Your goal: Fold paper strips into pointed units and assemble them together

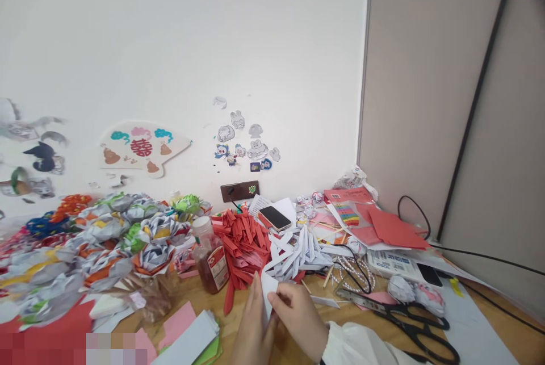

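Observation:
A folded piece of white paper (267,292) stands upright between my hands at the lower middle of the head view. My left hand (251,319) grips it from the left, fingers along its side. From the right, my right hand (296,311) pinches its edge with the thumb on the front. Just beyond my hands lies a pile of folded white paper strips (300,254), beside a heap of folded red paper strips (244,240). A stack of white, pink and green paper sheets (189,339) lies left of my left hand.
A jar of reddish-brown liquid (208,263) stands left of the red strips. Large black-handled scissors (409,314) lie at the right. A phone (275,218) rests behind the strips. Crumpled paper flowers (106,240) crowd the left. Red paper (395,229) and cables lie at the back right.

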`<state>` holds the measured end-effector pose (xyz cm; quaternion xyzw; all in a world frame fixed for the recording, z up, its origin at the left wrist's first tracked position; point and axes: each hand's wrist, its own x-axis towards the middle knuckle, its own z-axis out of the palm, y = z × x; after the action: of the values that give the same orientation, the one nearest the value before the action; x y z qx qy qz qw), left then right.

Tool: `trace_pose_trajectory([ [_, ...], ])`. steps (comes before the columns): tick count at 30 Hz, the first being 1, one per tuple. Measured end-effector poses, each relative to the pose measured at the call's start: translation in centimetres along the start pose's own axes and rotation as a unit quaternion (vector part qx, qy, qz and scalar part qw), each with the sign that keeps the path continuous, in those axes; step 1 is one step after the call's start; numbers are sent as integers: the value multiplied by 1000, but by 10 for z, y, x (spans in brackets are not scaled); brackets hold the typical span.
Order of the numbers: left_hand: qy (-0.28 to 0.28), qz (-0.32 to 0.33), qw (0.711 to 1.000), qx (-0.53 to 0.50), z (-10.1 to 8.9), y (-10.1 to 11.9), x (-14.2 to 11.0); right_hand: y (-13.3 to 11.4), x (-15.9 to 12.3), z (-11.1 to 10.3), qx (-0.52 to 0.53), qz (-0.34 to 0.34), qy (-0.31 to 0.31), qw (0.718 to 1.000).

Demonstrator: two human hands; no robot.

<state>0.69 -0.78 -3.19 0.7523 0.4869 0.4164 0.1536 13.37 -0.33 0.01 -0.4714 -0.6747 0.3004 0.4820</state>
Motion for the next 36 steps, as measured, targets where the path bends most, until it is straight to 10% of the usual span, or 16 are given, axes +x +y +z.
trace_pose_trajectory([
  [36, -27, -61, 994, -92, -4, 7, 8, -2, 2, -6, -3, -20, 4, 1000],
])
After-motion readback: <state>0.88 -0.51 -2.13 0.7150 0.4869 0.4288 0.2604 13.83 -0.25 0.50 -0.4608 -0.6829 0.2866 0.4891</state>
